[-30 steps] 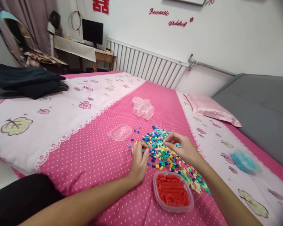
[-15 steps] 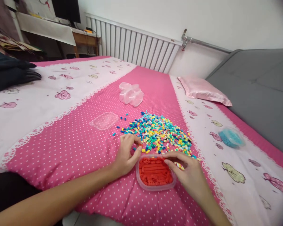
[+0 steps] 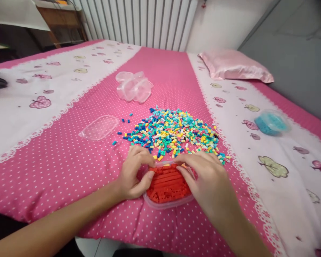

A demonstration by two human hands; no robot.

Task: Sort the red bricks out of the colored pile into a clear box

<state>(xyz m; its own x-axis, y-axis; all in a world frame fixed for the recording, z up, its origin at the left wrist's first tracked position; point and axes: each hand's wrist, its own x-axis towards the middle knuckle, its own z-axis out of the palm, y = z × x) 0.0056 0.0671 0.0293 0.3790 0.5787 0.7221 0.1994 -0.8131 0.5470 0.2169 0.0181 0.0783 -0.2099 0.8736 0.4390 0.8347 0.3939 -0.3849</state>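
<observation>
A clear plastic box (image 3: 160,206) full of red building bricks (image 3: 167,182) sits on the bed near its front edge, some bricks lined up in long rows. At its upper left corner my left hand (image 3: 137,173) is closed, thumb and forefinger pinching a small red brick over the rim. My right hand (image 3: 207,178) curls over the upper right part of the box, fingertips pressed together at the bricks; what they hold is hidden. Just beyond the box spreads a pile of loose bricks (image 3: 173,130) in blue, green, yellow, white and pink.
A clear lid (image 3: 100,127) lies left of the pile, and several empty clear containers (image 3: 135,87) are heaped behind it. To the right stands a container of blue bricks (image 3: 271,123). A pink pillow (image 3: 235,66) rests farther back by the grey headboard (image 3: 294,46).
My left hand has come from beside the pile to the box's upper left corner with the red brick. My right hand reaches farther over the box. The view has tilted down.
</observation>
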